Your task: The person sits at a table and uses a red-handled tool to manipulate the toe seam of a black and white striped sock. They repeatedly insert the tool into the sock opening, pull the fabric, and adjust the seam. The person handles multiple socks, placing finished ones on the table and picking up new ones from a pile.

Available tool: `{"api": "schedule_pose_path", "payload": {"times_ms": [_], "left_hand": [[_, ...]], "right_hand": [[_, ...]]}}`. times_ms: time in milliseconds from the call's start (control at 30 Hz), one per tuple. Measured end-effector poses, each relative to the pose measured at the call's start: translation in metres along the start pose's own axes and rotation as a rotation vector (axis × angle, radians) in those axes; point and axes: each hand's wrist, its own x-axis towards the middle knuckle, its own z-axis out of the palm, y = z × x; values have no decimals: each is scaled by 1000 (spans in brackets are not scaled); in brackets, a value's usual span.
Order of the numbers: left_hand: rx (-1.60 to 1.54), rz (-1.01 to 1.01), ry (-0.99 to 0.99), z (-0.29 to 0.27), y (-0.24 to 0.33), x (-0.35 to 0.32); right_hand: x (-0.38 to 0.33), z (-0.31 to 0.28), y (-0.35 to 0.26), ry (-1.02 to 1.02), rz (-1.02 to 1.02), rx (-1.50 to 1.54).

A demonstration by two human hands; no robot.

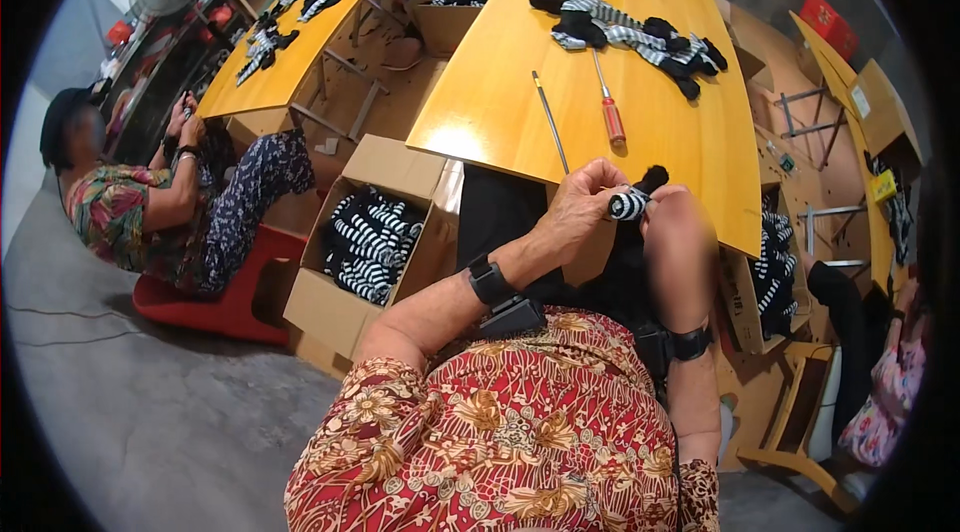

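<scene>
Close to the near edge of the table, in front of my body, a black-and-white striped knit piece (628, 204), sock-like with a black end, is held between my hands. My left hand (585, 207) is closed, its thumb and fingertips pinching the striped part from the left. From the other side my right hand (680, 242) grips the piece with its fingertips; much of this hand is blurred. Beyond them on the yellow table (480, 102) lie a red-handled screwdriver (611, 112) and a thin metal rod (549, 120). Farther back is a loose pile of similar striped pieces (640, 32).
An open carton (305, 307) of striped pieces stands left of my legs, another carton (745, 302) to my right. A person (170, 192) sits on a red chair (215, 307) at the left table (265, 87). Another person's pink patterned clothing (885, 402) shows far right, near a wooden chair (800, 462).
</scene>
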Motion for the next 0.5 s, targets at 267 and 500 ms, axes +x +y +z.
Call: {"api": "schedule_pose_path", "payload": {"times_ms": [267,500], "left_hand": [[102,32,11,-11,-12,8],[-52,37,-317,-6,-20,12]], "right_hand": [[11,-2,2,100,52,-162],[16,-8,-5,196,141,-142]]}}
